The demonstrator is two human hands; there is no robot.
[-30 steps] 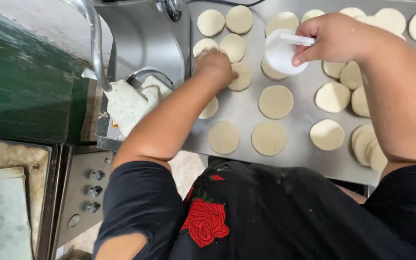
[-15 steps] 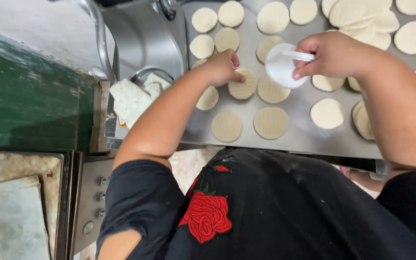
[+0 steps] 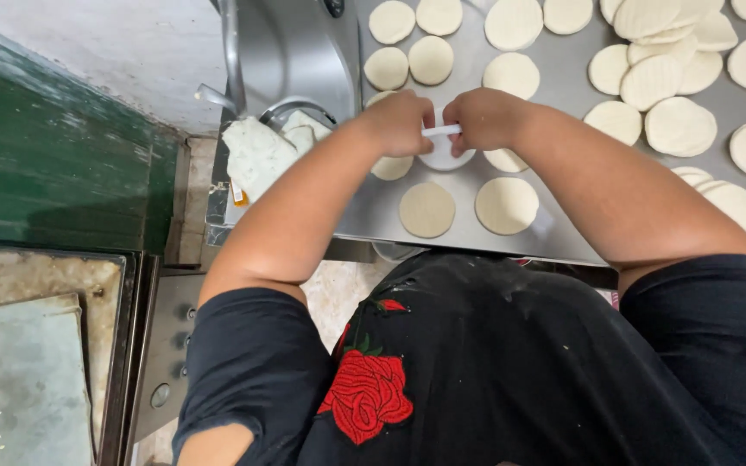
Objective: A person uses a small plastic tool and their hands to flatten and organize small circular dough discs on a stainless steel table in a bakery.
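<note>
Both my fists meet over the steel table (image 3: pixel 563 242). My left hand (image 3: pixel 403 121) and my right hand (image 3: pixel 481 116) each grip one end of the short white handle of a round white press (image 3: pixel 442 154). The press sits down on the table among flat round dough discs. Two plain discs (image 3: pixel 426 209) (image 3: pixel 506 204) lie just in front of my hands, and another disc (image 3: pixel 390 167) peeks out under my left wrist. What lies under the press is hidden.
Several more dough discs (image 3: pixel 679 125) cover the table to the right and far side, some ridged and overlapping. A lump of dough scraps (image 3: pixel 256 154) lies at the table's left end by a steel machine (image 3: pixel 295 52). A green wall (image 3: pixel 53 173) and metal trays (image 3: pixel 36 345) are at the left.
My right hand has carried the white press leftward and nearer to me, down onto the table. My left hand has left the disc it touched and closed on the handle.
</note>
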